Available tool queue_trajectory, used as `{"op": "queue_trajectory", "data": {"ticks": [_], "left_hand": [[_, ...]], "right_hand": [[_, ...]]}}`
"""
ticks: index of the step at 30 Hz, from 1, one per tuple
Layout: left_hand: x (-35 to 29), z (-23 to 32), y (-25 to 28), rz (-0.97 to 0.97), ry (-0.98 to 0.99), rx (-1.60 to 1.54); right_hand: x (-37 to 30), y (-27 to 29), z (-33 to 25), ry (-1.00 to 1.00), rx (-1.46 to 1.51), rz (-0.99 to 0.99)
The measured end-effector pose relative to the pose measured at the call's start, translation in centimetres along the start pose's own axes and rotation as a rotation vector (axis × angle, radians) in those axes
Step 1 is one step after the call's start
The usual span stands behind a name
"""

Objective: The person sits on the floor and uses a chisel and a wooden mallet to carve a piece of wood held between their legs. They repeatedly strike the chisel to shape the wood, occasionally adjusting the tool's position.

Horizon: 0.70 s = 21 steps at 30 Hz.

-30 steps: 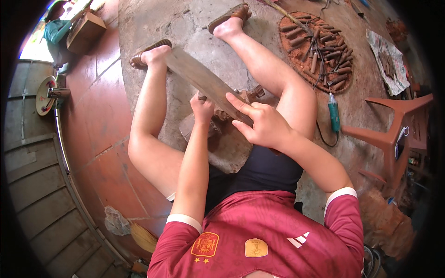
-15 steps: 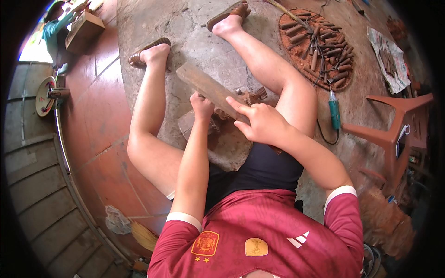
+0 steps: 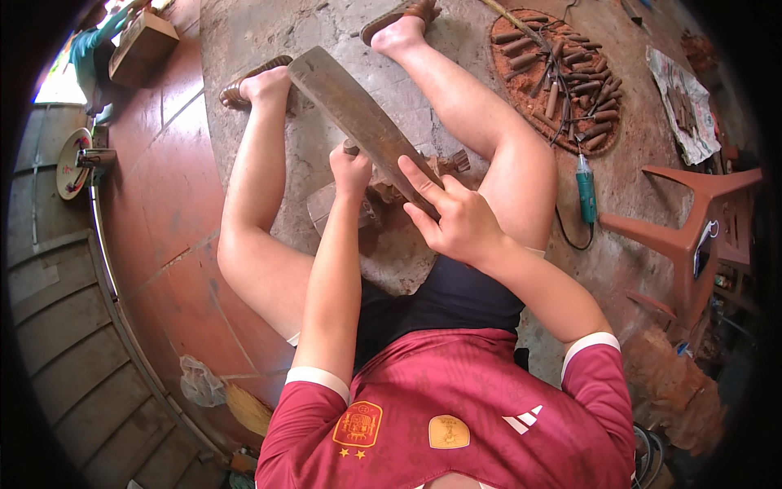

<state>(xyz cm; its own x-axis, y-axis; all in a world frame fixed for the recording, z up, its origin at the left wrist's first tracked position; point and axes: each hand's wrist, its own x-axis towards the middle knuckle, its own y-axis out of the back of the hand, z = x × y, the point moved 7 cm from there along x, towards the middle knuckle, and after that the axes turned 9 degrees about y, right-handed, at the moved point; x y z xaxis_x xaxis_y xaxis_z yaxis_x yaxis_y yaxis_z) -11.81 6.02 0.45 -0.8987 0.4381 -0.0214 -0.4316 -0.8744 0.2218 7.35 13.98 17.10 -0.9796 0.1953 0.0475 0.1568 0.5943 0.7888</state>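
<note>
The person wears a dark red short-sleeved jersey (image 3: 456, 407) with white cuff bands, a gold crest, a small gold patch and a white striped mark on the chest, plus black shorts (image 3: 456, 293) and brown sandals (image 3: 244, 77).

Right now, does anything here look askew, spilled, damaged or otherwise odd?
Nothing stands out as damaged or spilled. The right hand holds a flat wooden mallet raised over the carved wood piece, and the left hand has its grip on a chisel there. Carving tools lie loosely heaped on a round mat, and a teal power tool lies beside it.
</note>
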Motion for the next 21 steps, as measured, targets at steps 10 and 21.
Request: {"op": "queue_trajectory", "data": {"ticks": [10,21], "left_hand": [[0.7,-0.5,-0.5,0.008,-0.009,-0.039],[0.5,-0.1,-1.0,0.022,0.062,-0.09]], "right_hand": [[1.6,0.4,0.9,0.02,0.062,-0.006],[4.1,0.9,2.6,-0.035,0.121,-0.139]]}}
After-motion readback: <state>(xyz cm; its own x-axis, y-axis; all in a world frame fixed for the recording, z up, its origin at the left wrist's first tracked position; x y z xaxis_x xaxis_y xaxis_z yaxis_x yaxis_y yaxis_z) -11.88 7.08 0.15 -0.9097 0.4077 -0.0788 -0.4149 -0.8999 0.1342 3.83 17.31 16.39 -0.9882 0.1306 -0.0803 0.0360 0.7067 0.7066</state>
